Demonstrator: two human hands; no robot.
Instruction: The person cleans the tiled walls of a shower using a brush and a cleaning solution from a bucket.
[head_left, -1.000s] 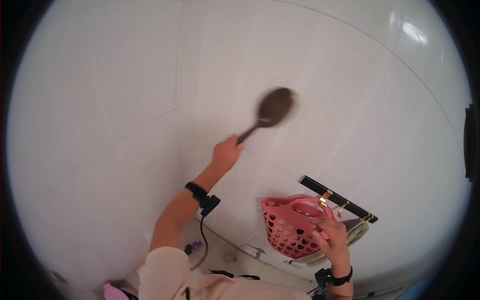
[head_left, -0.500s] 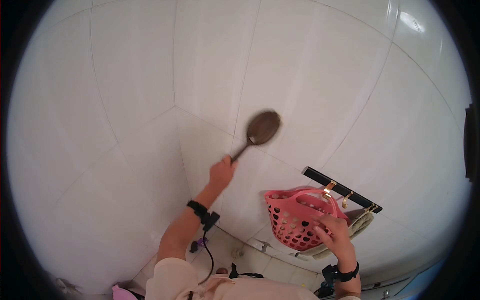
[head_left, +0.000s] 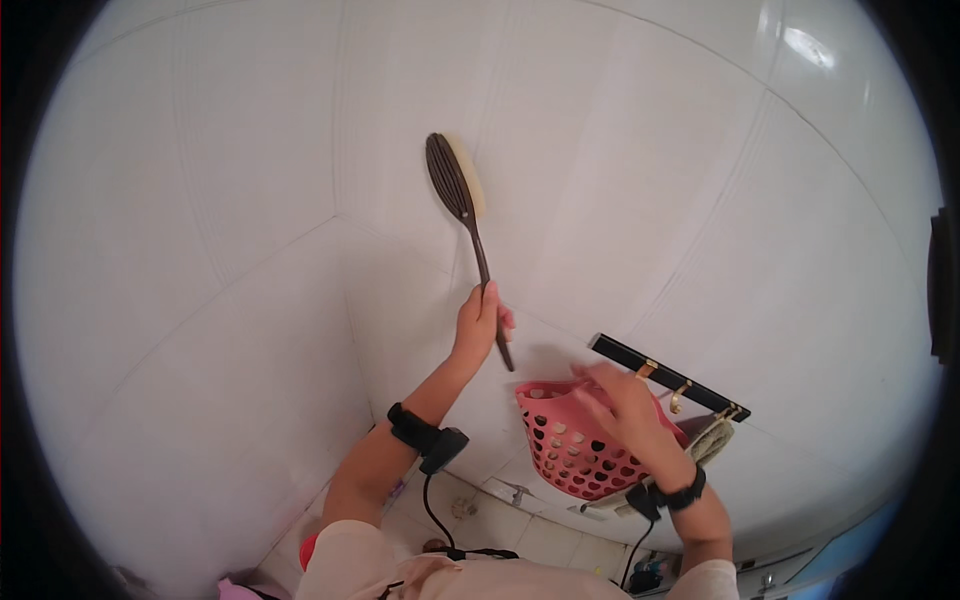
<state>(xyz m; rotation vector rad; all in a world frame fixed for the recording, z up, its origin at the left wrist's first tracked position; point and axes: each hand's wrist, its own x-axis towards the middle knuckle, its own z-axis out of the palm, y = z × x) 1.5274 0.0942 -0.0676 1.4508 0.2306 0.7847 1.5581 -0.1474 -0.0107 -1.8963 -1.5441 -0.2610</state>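
My left hand is closed round the handle of a dark brown bath brush. The brush stands nearly upright before the wall, its ribbed back toward the left and its pale bristles toward the right. The handle's end sticks out below my fist. My right hand, slightly blurred, is over the upper edge of a pink plastic basket with holes in its sides. Its fingers are stretched apart and point left, with nothing visible in them. The basket hangs at the wall below a black hook rail; my right hand partly covers it.
Gold hooks sit on the rail. A greenish towel hangs behind the basket's right side. White tiled walls meet in a corner on the left. A metal tap is low on the wall. Cables run from both wrist straps.
The brush has swung up and left and turned from its broad face to its side. My right hand has moved up and left from the basket's side to its upper edge.
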